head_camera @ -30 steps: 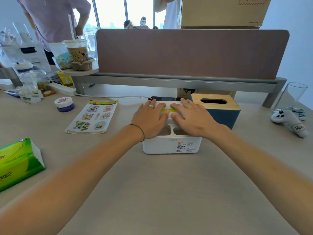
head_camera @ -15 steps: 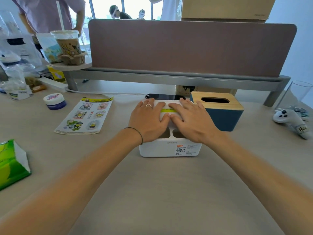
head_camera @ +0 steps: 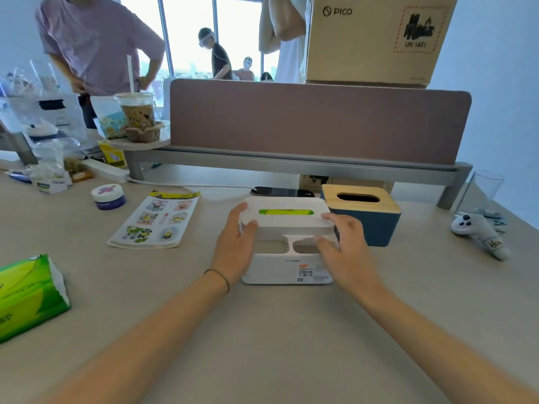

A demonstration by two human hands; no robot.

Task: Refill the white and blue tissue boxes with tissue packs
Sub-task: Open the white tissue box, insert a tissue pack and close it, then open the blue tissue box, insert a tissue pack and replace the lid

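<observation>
The white tissue box (head_camera: 287,268) stands mid-table with two small front compartments showing. Its white lid (head_camera: 287,221) lies on top, and the green of a tissue pack (head_camera: 285,212) shows through the slot. My left hand (head_camera: 233,249) grips the lid's left edge and my right hand (head_camera: 344,252) grips its right edge. The blue tissue box (head_camera: 376,225) with a wooden lid stands right behind, touching the white one; its slot looks dark. A second green tissue pack (head_camera: 26,293) lies at the table's left edge.
A sticker sheet (head_camera: 156,220) and a small jar (head_camera: 108,196) lie left of the boxes. A white controller (head_camera: 478,234) and a glass (head_camera: 481,191) sit at the right. A brown divider (head_camera: 318,121) on a grey shelf closes the back. People stand beyond it.
Both hands slid off the top of the white lid, where they lay flat, out to its left and right edges. The camera view tilted up slightly.
</observation>
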